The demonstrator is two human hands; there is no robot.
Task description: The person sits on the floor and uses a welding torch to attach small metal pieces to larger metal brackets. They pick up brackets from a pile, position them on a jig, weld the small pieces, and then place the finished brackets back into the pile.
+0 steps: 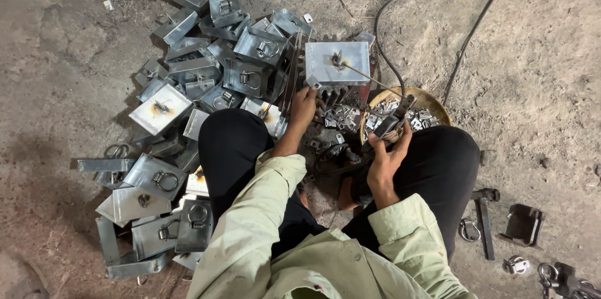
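The left hand [305, 106] is steadying the steel plate [337, 63] while the right hand [387, 156], clenching the electrode holder [393, 121], should be keeping the rod [369, 80] steady on the ring.

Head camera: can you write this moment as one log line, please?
left hand: touching square steel plate | right hand: holding welding electrode holder | rod tip: on plate | pile of plates: left
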